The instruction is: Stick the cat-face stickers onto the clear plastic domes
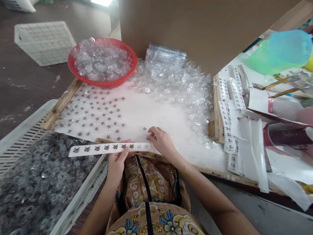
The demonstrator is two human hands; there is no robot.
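Note:
My left hand (118,160) grips a white sticker strip (99,148), thumb on top and fingers beneath. A row of small fox-face stickers runs along the strip, and its right end has bare spots. Just above that end my right hand (160,140) is closed in a pinch. Whatever sits between its fingertips is too small to make out. Beside those fingertips a single fox face (144,128) lies on the white board (156,112). Many clear pieces with fox faces (97,114) are spread over the board's left part.
Loose clear plastic pieces (181,85) pile at the back, near a clear zip bag (165,55) and a cardboard box (195,26). A red basin (105,84) holds more. A white crate (70,209) of clear pieces stands left; sticker strips (227,127) lie right.

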